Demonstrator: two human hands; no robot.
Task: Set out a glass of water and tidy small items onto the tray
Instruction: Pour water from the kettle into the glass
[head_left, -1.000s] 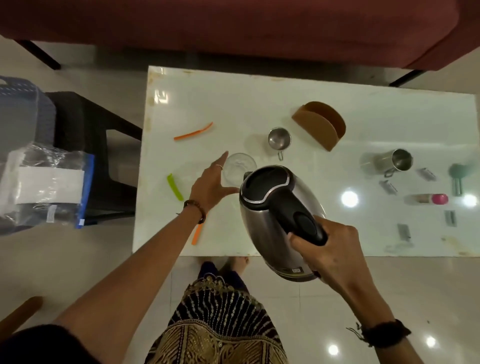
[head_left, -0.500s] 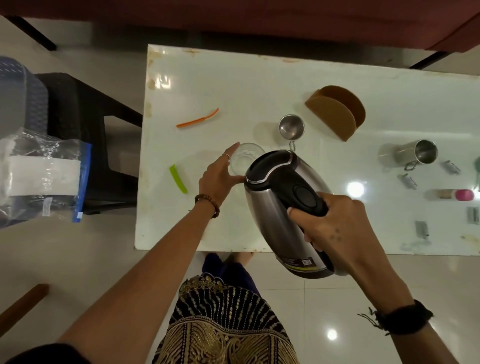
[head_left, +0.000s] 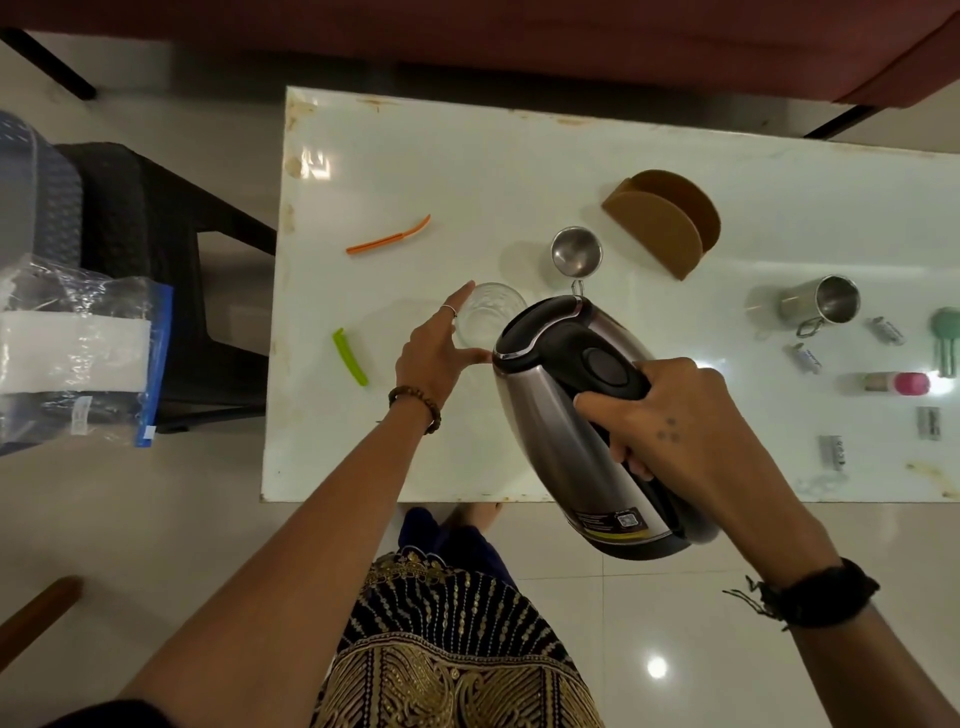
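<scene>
Tilting further toward the clear drinking glass (head_left: 485, 313) than 0.5 s ago, the one steel electric kettle with black lid (head_left: 587, 421) is grasped at its handle by the right hand (head_left: 670, 423). Left hand (head_left: 434, 353) stays cupped against the glass mid-table, thumb and fingers touching it. Beyond: two steel mugs (head_left: 575, 252) (head_left: 821, 304), one green clip (head_left: 350, 356), one orange clip (head_left: 389, 236), one brown napkin holder (head_left: 662, 223).
</scene>
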